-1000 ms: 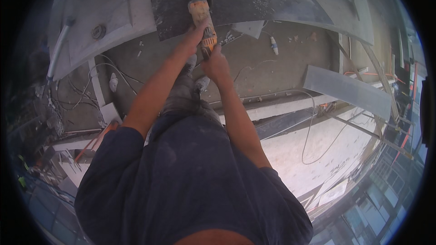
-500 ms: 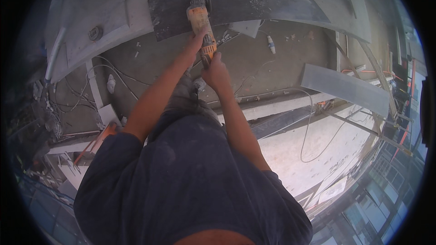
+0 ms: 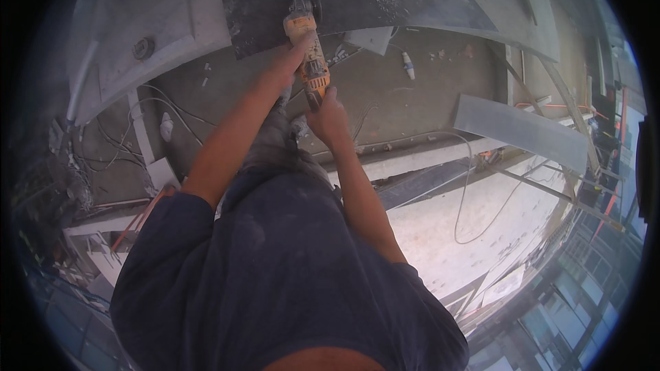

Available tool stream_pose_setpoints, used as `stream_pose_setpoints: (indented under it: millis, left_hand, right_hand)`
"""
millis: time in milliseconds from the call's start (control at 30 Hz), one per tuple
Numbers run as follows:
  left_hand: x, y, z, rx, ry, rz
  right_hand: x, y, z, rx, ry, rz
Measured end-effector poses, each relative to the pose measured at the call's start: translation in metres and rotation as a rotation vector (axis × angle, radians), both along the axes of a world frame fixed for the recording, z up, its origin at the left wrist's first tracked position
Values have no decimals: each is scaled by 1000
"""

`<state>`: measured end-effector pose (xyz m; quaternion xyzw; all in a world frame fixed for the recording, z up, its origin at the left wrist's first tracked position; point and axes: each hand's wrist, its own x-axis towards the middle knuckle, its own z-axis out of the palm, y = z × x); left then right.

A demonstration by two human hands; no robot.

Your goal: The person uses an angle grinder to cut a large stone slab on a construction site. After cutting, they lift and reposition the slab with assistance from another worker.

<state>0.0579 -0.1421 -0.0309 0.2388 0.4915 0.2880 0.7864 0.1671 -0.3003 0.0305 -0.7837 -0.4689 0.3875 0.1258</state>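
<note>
Gripping a grinder (image 3: 313, 62) by body and tail above a dark slab (image 3: 364, 7)

Both bare hands are closed on the tool: the left hand (image 3: 295, 57) wraps the dusty body behind the head, and the right hand (image 3: 327, 118) clasps the rear grip. The grinder's head lies over the slab, with its disc (image 3: 317, 7) on the right side; whether the disc is spinning or touching the slab cannot be told.

If the disc bites or binds, kickback could wrench the tool, and the left hand, being nearer the disc, seems the more exposed. Dust on the body may make that hold slippery. The slab's near edge borders the floor gap, and no clamp is visible, so sideways pressure might shift or chip the slab.

Footing is another worry. A shoe (image 3: 300, 125) shows below the tool, near scattered pale bits (image 3: 337, 57) and a pale offcut (image 3: 372, 40); a misplaced step could upset balance. Loose cables (image 3: 180, 119) to the left could snag a foot. Fragments or sparks could also reach the uncovered forearms.
</note>
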Motion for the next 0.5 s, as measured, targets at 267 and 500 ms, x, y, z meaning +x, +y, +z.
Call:
stream_pose_setpoints:
  millis: [267,500]
  left_hand:
    - [5,-16,5,10,6,40]
    - [3,8,-18,50,36,41]
  right_hand:
    - [0,-10,4,-21,-54,12]
    - [-2,11,-5,-13,-53,19]
